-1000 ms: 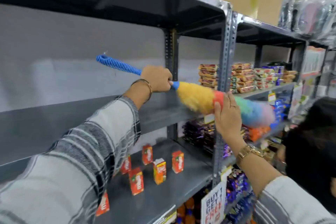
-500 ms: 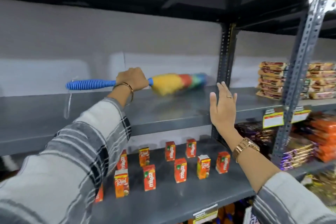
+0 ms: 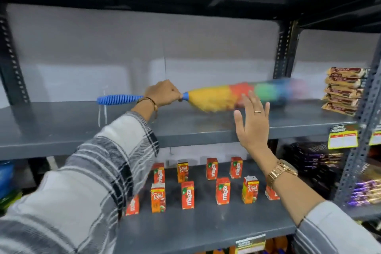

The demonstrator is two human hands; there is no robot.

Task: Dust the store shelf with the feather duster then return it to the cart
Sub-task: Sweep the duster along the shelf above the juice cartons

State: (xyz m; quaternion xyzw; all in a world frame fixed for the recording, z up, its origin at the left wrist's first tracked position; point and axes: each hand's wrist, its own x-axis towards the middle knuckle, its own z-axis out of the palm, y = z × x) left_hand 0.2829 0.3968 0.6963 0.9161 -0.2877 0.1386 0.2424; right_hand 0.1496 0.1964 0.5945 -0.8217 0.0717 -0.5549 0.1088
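While the left hand (image 3: pixel 164 93) is fisted around the blue handle of the feather duster (image 3: pixel 224 97), whose blurred rainbow head lies on the grey shelf (image 3: pixel 61 130), the right hand (image 3: pixel 252 122) hovers spread-fingered in front of it, near stacked snack packets (image 3: pixel 344 89).

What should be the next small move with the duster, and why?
Probably sweep the feather duster back leftward along the shelf. The left hand grips its handle, its blurred head already nears the stacked packets, and the bare stretch lies to the left.
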